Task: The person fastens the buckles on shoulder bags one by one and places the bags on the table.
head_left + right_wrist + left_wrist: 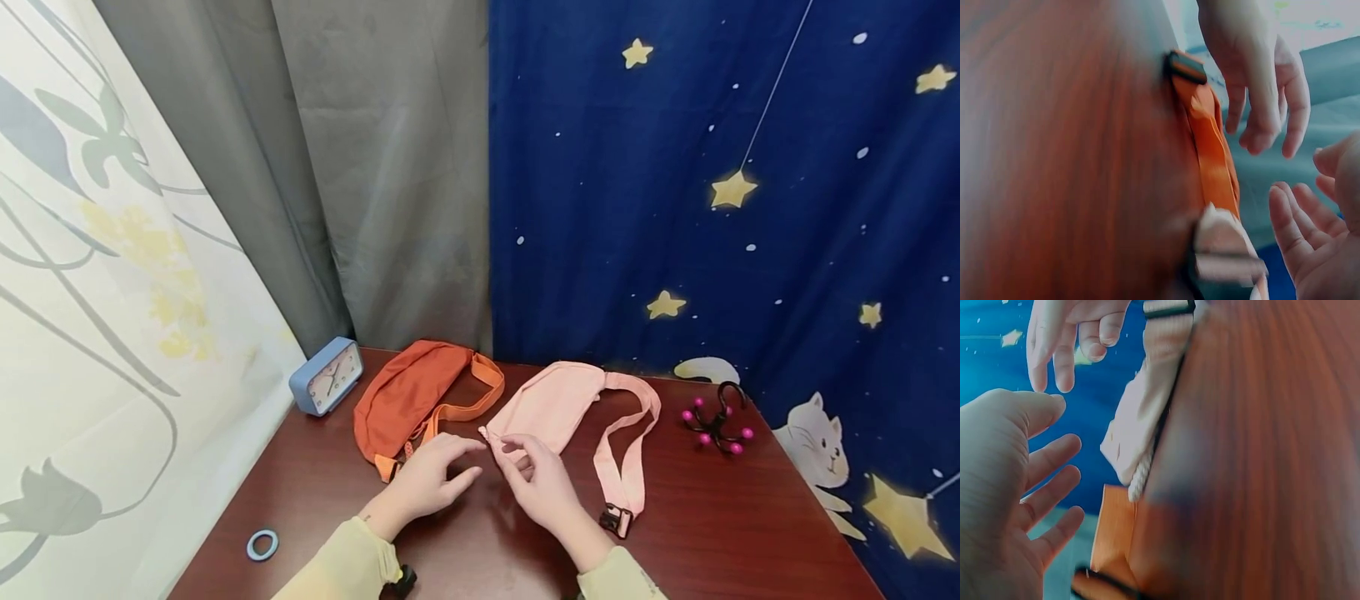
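A pink waist bag (pixel 558 404) lies on the table with its strap looped to the right, ending in a black buckle (pixel 617 520). My right hand (pixel 542 483) hovers over its near left corner, fingers loosely bent and holding nothing. Facing it, my left hand (pixel 431 479) is held in the air with fingers apart and nothing in them. Left of the pink bag lies an orange-red waist bag (pixel 408 392) with an orange strap. In the left wrist view, a pale braided zip pull (pixel 1141 475) hangs free at the pink bag's end.
A blue alarm clock (pixel 326 377) stands at the back left corner. Nearer on the left lies a light blue ring (pixel 262 545). A black hook rack with pink tips (pixel 717 429) sits at the back right. Curtains (pixel 405 167) hang behind the table (pixel 712 533).
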`<state>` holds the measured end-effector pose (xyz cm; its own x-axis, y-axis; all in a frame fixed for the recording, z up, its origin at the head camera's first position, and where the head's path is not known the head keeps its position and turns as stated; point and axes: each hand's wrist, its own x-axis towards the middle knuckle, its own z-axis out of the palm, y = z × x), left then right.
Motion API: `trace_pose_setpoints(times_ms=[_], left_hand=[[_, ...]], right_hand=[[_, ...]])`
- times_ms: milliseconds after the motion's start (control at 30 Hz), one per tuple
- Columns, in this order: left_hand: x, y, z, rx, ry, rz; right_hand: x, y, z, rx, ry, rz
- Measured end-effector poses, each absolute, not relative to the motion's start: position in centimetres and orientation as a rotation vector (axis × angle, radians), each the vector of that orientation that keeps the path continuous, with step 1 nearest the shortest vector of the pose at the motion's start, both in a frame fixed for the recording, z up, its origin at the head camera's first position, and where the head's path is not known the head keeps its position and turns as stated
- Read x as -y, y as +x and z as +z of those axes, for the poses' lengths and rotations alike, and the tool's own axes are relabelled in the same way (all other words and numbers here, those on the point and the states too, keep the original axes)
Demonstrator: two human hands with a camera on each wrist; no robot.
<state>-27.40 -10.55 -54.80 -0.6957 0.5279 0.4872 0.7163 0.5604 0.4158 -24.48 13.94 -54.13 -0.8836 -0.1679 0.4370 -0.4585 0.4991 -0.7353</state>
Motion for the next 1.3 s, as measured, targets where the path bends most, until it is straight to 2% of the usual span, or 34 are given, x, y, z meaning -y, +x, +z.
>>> trace_pose_setpoints(times_ms=[533, 767, 1300], left_hand=[[5.1, -27.1, -53.7, 2.529, -1.199, -0.870], [2.8, -26.8, -54.0, 2.546, -1.269, -0.846], [0.1, -26.4, -55.3, 2.549, -1.411, -0.879]], right_hand=[[-26.4, -23.7, -54.3, 2.468, 0.674, 1.129], [-31.2, -22.6, -54.7, 2.606, 0.648, 1.077], [-34.3, -20.6, -56.1, 2.634, 0.813, 0.945]])
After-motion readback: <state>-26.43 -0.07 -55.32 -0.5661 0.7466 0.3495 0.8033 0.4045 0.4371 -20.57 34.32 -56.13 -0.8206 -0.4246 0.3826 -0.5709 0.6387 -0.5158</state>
